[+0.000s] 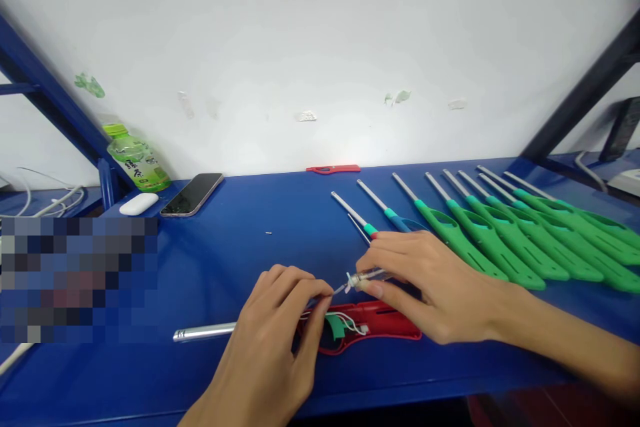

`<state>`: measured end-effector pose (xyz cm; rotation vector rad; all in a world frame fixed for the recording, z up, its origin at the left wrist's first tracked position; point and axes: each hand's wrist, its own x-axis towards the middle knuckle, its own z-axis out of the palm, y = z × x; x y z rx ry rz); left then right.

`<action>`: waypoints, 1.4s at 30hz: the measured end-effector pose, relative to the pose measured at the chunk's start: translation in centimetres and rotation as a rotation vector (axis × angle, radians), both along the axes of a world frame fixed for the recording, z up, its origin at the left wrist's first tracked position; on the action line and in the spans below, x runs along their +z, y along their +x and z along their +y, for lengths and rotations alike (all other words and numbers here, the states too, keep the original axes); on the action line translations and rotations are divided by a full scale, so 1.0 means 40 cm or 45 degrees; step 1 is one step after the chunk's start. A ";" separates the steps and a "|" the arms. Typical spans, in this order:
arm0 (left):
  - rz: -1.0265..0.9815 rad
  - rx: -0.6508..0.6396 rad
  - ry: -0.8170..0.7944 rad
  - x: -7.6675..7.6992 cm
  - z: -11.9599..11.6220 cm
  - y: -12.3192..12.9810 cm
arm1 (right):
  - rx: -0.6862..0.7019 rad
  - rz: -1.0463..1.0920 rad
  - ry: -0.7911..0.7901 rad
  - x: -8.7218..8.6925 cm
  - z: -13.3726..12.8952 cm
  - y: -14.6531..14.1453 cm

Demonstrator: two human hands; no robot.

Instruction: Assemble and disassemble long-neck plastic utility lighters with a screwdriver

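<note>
A red lighter half-shell [397, 321] lies on the blue table with its inside up. In it sit a green trigger piece [339, 327] and white wires [354, 321], and a silver metal tube [205, 331] sticks out to the left. Above the shell, my right hand [425, 280] is closed on a clear lighter fuel tank [373, 273] with a white valve end [349, 281]. My left hand [280, 327] pinches a thin clear hose [340, 289] that runs to this valve end. The left fingers cover part of the shell and the hose's other end.
Several green long-neck lighters [480, 233] lie in a row at right, with a blue one [407, 221] beside them. A red shell piece [335, 169] rests by the wall. A phone [193, 195], a white case [139, 204] and a bottle [137, 160] occupy the back left.
</note>
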<state>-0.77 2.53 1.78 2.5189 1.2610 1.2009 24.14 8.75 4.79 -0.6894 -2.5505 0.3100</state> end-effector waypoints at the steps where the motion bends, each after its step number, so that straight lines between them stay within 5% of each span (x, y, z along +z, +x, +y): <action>1: 0.002 -0.005 -0.006 0.001 0.000 0.000 | -0.003 -0.002 0.000 0.000 -0.001 0.000; 42: 0.043 -0.022 0.043 -0.003 -0.001 0.002 | 0.051 0.007 0.076 -0.001 -0.015 -0.001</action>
